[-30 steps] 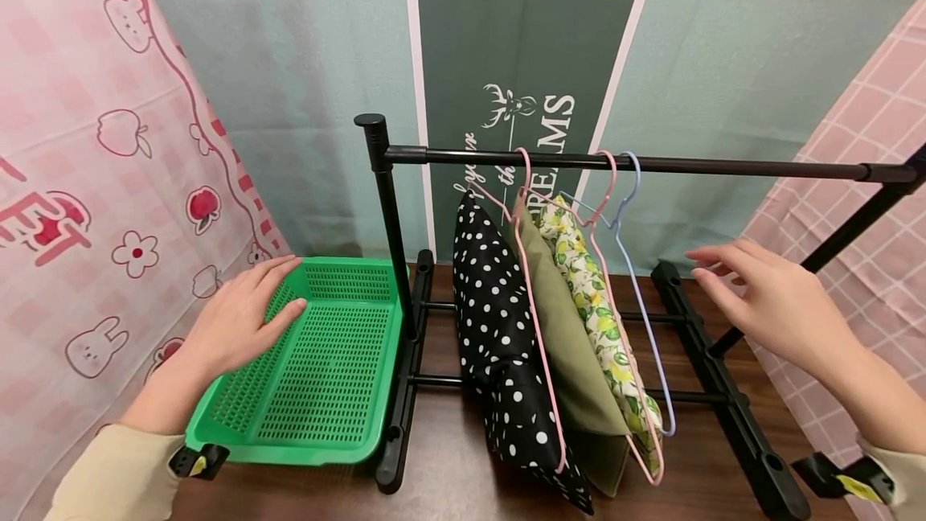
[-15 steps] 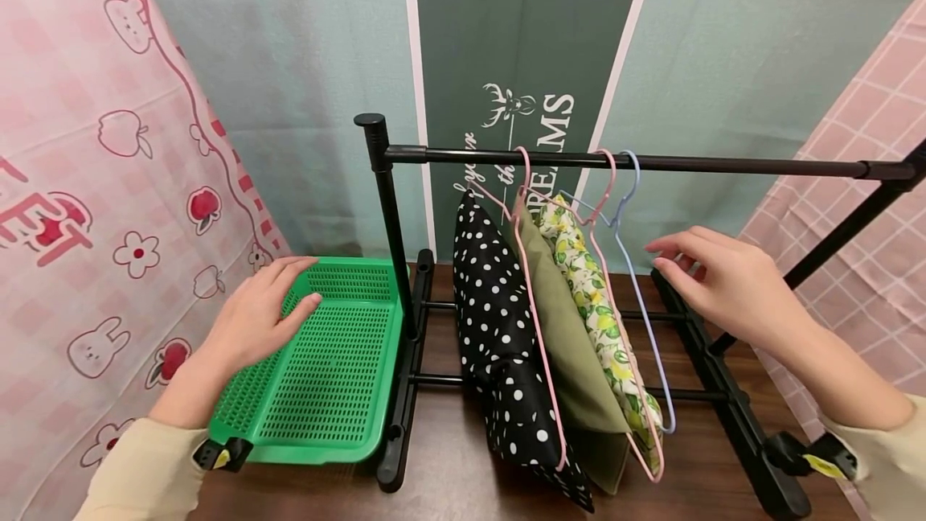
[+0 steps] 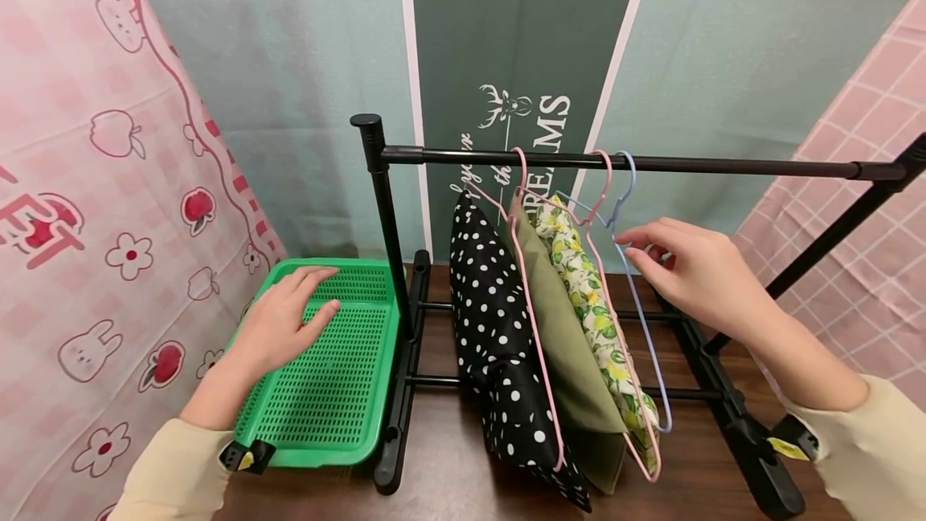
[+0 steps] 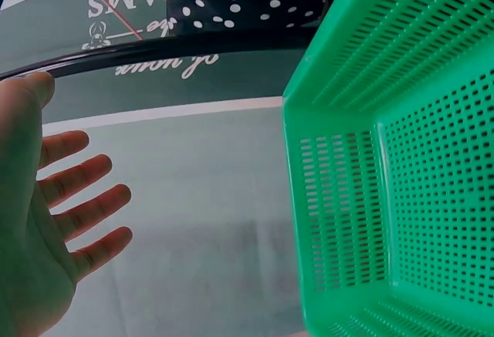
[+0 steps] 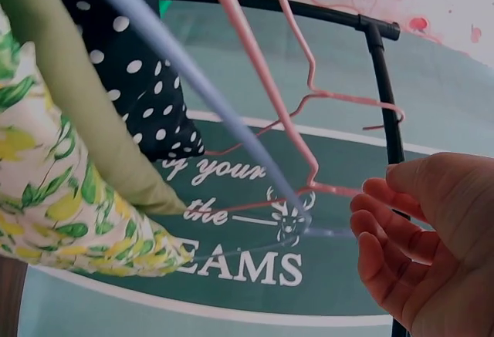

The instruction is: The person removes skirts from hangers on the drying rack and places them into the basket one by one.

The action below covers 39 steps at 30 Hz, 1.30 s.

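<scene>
Over the green basket point(image 3: 333, 376) at the left, my left hand point(image 3: 282, 324) hovers with relaxed fingers and holds nothing. My right hand point(image 3: 698, 276) is beside the blue hanger point(image 3: 637, 300), thumb and fingertips right at its upper side in the head view; in the right wrist view its fingers curl loosely with nothing in them. Two pink hangers point(image 3: 534, 320) hang left of the blue one. Among the hangers are a black polka-dot cushion point(image 3: 486, 288), an olive cushion point(image 3: 560, 344) and a lemon-print cushion point(image 3: 584, 288). The basket's inside looks bare in the left wrist view.
A black rack rail point(image 3: 738, 167) carries the hangers. Its left post point(image 3: 387, 231) rises close by the basket, and black feet point(image 3: 394, 441) rest on the brown wooden surface point(image 3: 441, 441). Printed cloths enclose the back and sides.
My right hand has moved left, from near the right post to the blue hanger. My left hand has shifted right over the basket. The hangers and cushions have stayed in place.
</scene>
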### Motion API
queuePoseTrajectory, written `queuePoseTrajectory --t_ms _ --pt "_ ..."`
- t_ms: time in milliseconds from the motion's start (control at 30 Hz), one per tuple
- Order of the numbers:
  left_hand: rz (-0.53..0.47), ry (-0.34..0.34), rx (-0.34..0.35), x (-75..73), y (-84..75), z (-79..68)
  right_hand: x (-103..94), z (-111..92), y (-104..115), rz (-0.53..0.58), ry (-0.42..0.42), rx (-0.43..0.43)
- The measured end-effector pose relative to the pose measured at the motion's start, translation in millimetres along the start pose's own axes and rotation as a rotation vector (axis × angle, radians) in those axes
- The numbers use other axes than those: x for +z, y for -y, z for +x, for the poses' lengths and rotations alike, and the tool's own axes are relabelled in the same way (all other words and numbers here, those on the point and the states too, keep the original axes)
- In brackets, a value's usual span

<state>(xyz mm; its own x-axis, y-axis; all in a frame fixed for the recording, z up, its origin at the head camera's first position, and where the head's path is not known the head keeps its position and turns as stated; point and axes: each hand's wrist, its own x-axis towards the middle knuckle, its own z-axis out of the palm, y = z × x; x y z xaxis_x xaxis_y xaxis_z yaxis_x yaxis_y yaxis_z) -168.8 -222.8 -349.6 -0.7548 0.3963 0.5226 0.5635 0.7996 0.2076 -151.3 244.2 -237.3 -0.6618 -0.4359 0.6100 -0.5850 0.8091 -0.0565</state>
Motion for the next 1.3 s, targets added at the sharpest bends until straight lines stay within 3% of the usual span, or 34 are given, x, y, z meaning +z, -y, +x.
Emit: queuePoseTrajectory --t_ms 500,1000,1300 --pt "-0.035 0.016 -0.042 18.3 -11.2 4.6 6.7 18.0 25.2 0.071 0.083 0.095" --pt "-0.095 0.016 -0.045 41.7 -23.1 7.3 26.9 35.4 35.3 0.111 0.226 0.182" --pt "-0.121 0.029 -0.067 51.1 -26.9 8.0 32.7 45.1 39.9 0.099 0.265 0.202"
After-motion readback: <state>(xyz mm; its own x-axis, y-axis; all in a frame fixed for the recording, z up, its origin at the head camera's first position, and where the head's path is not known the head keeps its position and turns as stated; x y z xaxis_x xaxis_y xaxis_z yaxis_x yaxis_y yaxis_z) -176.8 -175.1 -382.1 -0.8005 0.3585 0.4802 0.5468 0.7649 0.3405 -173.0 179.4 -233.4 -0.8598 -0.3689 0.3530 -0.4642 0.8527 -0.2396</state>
